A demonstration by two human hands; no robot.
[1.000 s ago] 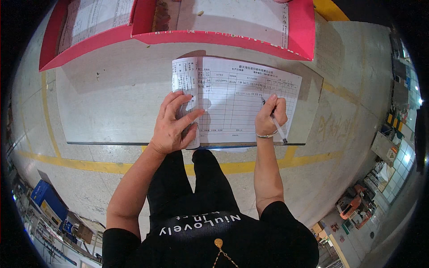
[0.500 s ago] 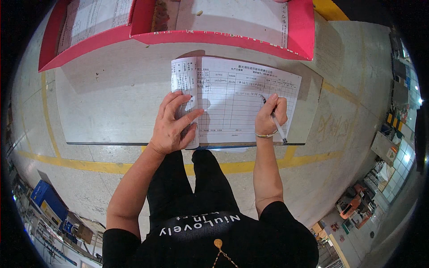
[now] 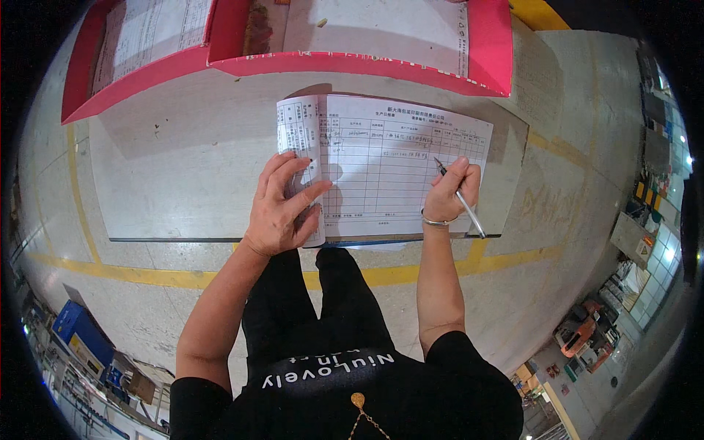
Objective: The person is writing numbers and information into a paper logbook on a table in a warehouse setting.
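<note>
Watching from afar, I am seeing the bare right hand (image 3: pixel 453 189) pinching a slim silver-and-black pen (image 3: pixel 471 214), its dark tip slanting up and left out of the grip, its barrel trailing down-right. The white, ruled paper form book (image 3: pixel 374 198) is lying open on the pale grey tabletop (image 3: pixel 183 161) beneath both hands, the bare left hand (image 3: pixel 282 202) resting, fingers spread, across its left side.

left hand (image 3: pixel 282 202): palm down, fingers spread | left forearm (image 3: pixel 220 312): slants inward | right hand (image 3: pixel 456 189): fingers curled, pinching | right forearm (image 3: pixel 441 282): near upright
</note>
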